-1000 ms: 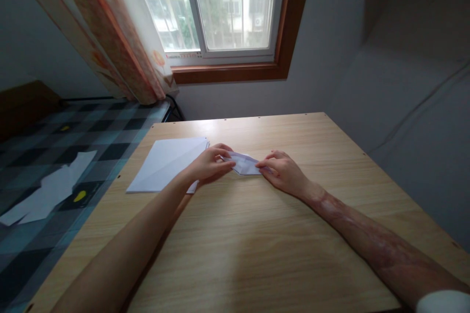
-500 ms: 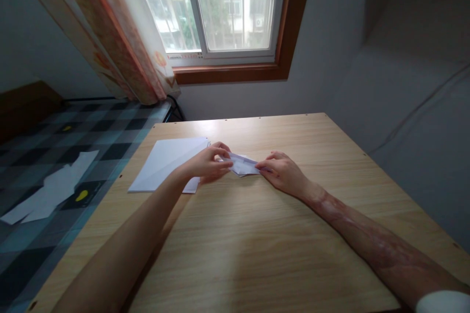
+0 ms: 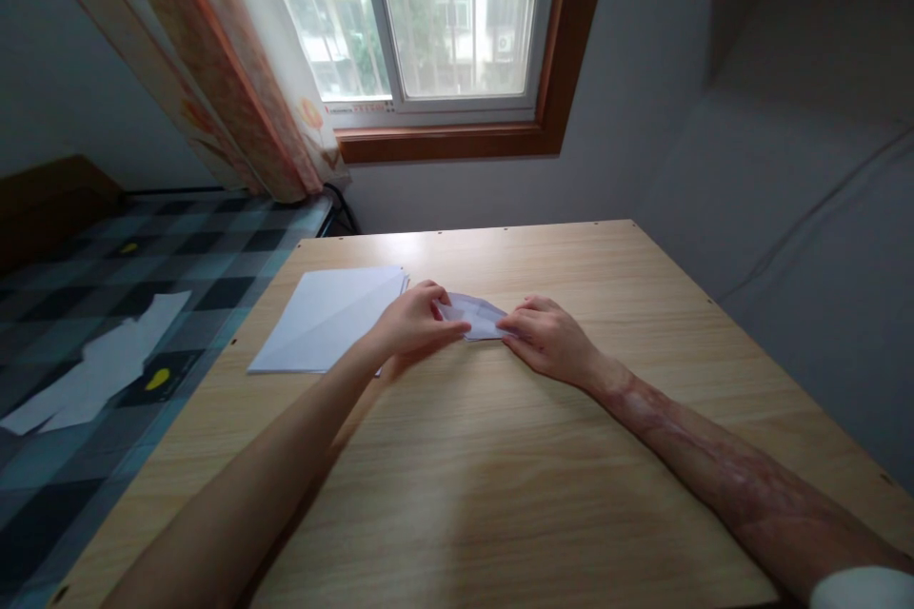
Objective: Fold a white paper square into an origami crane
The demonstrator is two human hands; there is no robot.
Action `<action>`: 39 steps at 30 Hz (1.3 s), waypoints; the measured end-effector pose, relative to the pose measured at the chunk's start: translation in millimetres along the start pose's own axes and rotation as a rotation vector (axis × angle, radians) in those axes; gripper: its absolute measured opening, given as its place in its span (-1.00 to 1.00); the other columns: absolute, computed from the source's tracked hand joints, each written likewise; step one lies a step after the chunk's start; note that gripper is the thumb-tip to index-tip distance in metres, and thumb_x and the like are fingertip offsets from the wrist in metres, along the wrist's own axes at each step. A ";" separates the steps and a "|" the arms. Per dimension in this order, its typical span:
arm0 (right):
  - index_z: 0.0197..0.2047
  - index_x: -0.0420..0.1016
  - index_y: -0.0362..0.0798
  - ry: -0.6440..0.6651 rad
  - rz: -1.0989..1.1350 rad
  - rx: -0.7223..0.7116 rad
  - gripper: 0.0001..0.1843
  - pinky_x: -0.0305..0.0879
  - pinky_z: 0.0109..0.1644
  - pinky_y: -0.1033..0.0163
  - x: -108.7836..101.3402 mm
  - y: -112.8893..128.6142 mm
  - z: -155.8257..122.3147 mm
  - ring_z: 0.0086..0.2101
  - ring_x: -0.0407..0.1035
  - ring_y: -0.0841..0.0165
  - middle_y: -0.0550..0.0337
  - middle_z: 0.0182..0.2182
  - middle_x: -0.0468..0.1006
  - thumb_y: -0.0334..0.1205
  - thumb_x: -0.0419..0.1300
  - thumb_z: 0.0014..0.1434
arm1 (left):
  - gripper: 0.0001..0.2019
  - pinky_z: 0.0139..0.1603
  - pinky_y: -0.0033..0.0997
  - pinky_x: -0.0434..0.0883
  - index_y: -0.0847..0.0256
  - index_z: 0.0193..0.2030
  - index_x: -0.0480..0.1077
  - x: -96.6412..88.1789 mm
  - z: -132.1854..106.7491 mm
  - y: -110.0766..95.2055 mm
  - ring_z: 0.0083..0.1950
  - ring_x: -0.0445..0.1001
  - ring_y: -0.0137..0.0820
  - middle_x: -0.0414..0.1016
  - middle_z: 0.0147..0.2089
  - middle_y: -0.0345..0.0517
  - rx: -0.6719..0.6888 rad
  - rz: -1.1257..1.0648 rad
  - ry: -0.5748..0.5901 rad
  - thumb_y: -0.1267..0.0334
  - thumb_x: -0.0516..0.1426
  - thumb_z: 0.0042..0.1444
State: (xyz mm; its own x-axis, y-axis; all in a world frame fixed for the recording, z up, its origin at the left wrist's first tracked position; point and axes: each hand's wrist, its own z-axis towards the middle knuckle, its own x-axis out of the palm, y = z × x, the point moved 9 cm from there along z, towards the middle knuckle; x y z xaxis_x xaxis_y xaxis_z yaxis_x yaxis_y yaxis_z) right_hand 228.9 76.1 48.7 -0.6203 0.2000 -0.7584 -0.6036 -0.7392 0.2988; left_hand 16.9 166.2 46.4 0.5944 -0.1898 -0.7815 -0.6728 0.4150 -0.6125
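A small piece of folded white paper [image 3: 474, 314] lies between my hands on the wooden table. My left hand [image 3: 420, 316] grips its left end, with the thumb stretched along the near side and the fingers bent behind. At the paper's right end, my right hand [image 3: 544, 331] pinches the corner between thumb and fingers. Creases show across the paper's middle, and both of its ends are partly covered by my fingers.
Just left of my left hand is a stack of white paper sheets [image 3: 325, 319]. Cut paper strips [image 3: 107, 366] lie on the checked bedspread [image 3: 235, 281] beside the table [image 3: 457, 476]. Beyond the table's far edge are a wall and a window [image 3: 457, 29].
My left hand has shifted slightly, its thumb now further right along the near side. The paper's far flap stands more raised and spread. My right hand stays nearly in place.
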 end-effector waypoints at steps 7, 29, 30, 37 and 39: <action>0.01 0.65 0.08 0.027 0.014 -0.011 -0.86 0.42 0.26 -0.11 3.5 0.5 1.3 -0.01 0.58 0.12 0.09 -0.04 0.77 -0.29 0.31 0.43 | -0.49 -0.15 -0.20 0.51 0.14 -0.20 0.48 1.4 -9.1 -15.6 -0.23 0.52 -0.31 0.49 0.04 -0.04 0.028 0.123 -0.133 -0.22 0.47 0.03; 0.48 0.26 0.12 0.020 0.146 -0.025 -0.35 0.48 0.39 -0.21 -2.9 11.3 3.5 0.31 0.44 0.00 -0.13 0.36 0.46 -0.36 0.25 0.39 | -0.16 0.05 -0.18 0.61 0.04 0.44 0.11 23.1 -15.9 -1.3 0.06 0.64 -0.24 0.37 0.39 0.10 0.131 -0.214 -0.289 0.20 0.44 0.14; 0.45 0.27 0.12 0.026 0.156 -0.023 -0.37 0.49 0.38 -0.22 -2.5 11.7 3.5 0.29 0.46 0.00 -0.12 0.32 0.48 -0.36 0.26 0.39 | -0.26 0.05 -0.18 0.60 0.06 0.35 0.18 21.8 -16.1 -2.3 0.06 0.63 -0.24 0.39 0.33 0.06 0.138 -0.191 -0.299 0.20 0.44 0.14; 0.46 0.20 0.13 -0.051 0.253 0.058 -0.35 0.54 0.33 -0.19 -5.3 4.1 -1.0 0.18 0.51 0.02 -0.17 0.38 0.34 -0.33 0.27 0.40 | -0.78 0.15 -0.04 0.53 0.10 -0.06 0.41 18.0 -21.3 -30.1 0.02 0.55 -0.15 0.45 0.07 -0.02 0.254 0.162 -0.243 0.13 0.33 0.31; 0.49 0.18 0.12 -0.088 0.278 0.082 -0.34 0.52 0.34 -0.21 -6.7 -0.1 -2.0 0.15 0.52 0.03 -0.17 0.35 0.37 -0.28 0.27 0.42 | -0.84 0.12 -0.05 0.52 0.10 -0.08 0.45 22.6 -21.6 -34.8 -0.02 0.56 -0.14 0.49 0.01 -0.02 0.275 0.203 -0.179 0.10 0.27 0.38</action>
State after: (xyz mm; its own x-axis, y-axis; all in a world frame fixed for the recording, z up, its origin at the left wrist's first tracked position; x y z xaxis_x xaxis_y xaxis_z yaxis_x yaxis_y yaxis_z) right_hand 234.2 73.5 52.6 -0.8066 0.0547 -0.5886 -0.4405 -0.7195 0.5369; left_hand 44.3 128.3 47.5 0.5450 0.0695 -0.8356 -0.6562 0.6557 -0.3734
